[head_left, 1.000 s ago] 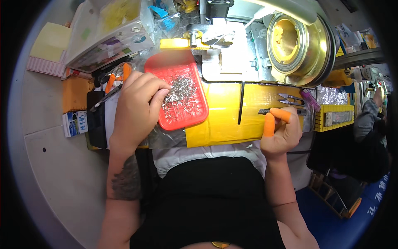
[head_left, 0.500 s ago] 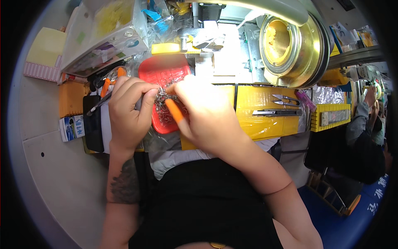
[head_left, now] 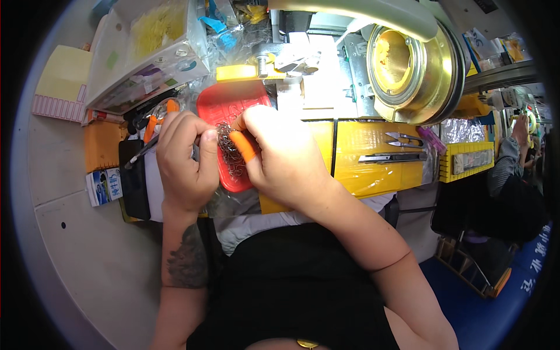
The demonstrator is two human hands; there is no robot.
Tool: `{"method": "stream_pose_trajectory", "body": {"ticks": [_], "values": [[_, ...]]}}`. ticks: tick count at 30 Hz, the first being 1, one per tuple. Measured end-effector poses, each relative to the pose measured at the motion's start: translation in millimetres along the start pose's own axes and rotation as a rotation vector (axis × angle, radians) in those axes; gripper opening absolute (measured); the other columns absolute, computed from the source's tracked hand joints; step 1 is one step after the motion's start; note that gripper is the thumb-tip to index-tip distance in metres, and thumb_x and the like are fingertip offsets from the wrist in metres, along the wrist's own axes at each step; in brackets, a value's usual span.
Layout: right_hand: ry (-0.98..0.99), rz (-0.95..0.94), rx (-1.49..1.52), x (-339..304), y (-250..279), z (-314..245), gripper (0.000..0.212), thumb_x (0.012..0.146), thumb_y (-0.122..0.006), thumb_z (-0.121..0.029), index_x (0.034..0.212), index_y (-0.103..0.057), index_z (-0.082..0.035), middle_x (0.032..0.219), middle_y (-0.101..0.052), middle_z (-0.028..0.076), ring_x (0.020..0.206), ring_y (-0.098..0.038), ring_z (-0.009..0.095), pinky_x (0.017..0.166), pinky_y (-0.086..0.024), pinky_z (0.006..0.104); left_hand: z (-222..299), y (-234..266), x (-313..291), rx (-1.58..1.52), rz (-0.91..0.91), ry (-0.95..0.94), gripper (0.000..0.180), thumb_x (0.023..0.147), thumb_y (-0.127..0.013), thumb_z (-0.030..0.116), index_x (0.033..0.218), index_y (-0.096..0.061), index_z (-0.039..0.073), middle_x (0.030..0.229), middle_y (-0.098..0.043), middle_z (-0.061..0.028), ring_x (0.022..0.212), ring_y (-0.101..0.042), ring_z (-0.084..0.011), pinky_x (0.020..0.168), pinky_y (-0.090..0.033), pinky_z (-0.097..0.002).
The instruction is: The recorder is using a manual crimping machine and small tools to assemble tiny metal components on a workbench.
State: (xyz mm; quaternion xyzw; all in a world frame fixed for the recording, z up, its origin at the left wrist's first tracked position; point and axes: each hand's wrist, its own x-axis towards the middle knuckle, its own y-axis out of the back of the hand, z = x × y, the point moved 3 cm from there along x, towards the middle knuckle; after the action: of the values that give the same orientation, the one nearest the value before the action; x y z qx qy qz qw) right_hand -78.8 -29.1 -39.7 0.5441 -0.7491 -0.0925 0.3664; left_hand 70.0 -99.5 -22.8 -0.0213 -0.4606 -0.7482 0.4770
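A red tray of several small metal wire parts lies on the yellow-taped bench. My left hand is curled over the tray's left side, its fingertips pinched on the tangle of wire parts. My right hand, with an orange cot on one finger, has come across over the tray and pinches the same cluster from the right. Both hands meet above the tray and hide most of it.
A brass-coloured spool on a grey machine stands at the back right. Snips and a cutter lie on the yellow surface. A clear box of yellow parts, orange-handled scissors and a black phone sit left. Another person works far right.
My right hand has left the right side of the bench, where it was near the snips, and moved left onto the red tray to join my left hand on the wire parts.
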Motion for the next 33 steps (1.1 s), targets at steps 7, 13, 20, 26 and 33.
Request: {"method": "stream_pose_trajectory", "body": {"ticks": [7, 13, 20, 26, 33], "values": [[0.093, 0.009, -0.096, -2, -1, -2, 0.016, 0.083, -0.071, -0.010, 0.094, -0.062, -0.003, 0.083, -0.063, 0.015, 0.076, -0.064, 0.036, 0.071, -0.050, 0.0460, 0, 16, 4, 0.174, -0.061, -0.073, 0.007, 0.084, -0.062, 0.001, 0.080, -0.057, 0.002, 0.075, -0.053, -0.0120, 0.074, -0.051, -0.0322, 0.069, -0.042, -0.0424], [-0.007, -0.060, 0.124, 1, 1, -9, 0.020, 0.086, -0.074, -0.009, 0.103, -0.064, -0.005, 0.090, -0.064, 0.013, 0.082, -0.065, 0.034, 0.073, -0.052, 0.0418, 14, 24, 8, 0.235, -0.109, -0.133, 0.007, 0.083, -0.064, 0.000, 0.081, -0.058, 0.000, 0.075, -0.051, -0.0133, 0.074, -0.049, -0.0307, 0.070, -0.041, -0.0414], [-0.026, -0.009, 0.018, -6, 9, -6, 0.015, 0.086, -0.074, -0.008, 0.096, -0.063, -0.005, 0.086, -0.065, 0.014, 0.080, -0.066, 0.034, 0.072, -0.053, 0.0414, 25, 31, 17, 0.389, -0.318, -0.132, 0.010, 0.082, -0.067, 0.003, 0.079, -0.058, 0.001, 0.073, -0.051, -0.0119, 0.075, -0.051, -0.0320, 0.069, -0.040, -0.0435], [-0.052, -0.021, 0.096, -12, 14, -5, 0.014, 0.084, -0.073, -0.008, 0.094, -0.063, -0.003, 0.083, -0.064, 0.015, 0.076, -0.066, 0.035, 0.070, -0.053, 0.0428, 26, 35, 20, 0.461, -0.417, -0.109, 0.012, 0.082, -0.068, 0.003, 0.079, -0.057, 0.000, 0.072, -0.050, -0.0126, 0.074, -0.050, -0.0330, 0.068, -0.040, -0.0436], [-0.259, 0.016, 0.690, -8, 25, -15, 0.009, 0.089, -0.068, -0.005, 0.092, -0.062, 0.000, 0.075, -0.062, 0.015, 0.065, -0.063, 0.030, 0.061, -0.050, 0.0382, 53, 26, 33, 0.063, -0.181, -0.226, 0.007, 0.079, -0.068, -0.001, 0.082, -0.062, 0.002, 0.077, -0.060, -0.0116, 0.072, -0.055, -0.0317, 0.069, -0.045, -0.0398]]}}
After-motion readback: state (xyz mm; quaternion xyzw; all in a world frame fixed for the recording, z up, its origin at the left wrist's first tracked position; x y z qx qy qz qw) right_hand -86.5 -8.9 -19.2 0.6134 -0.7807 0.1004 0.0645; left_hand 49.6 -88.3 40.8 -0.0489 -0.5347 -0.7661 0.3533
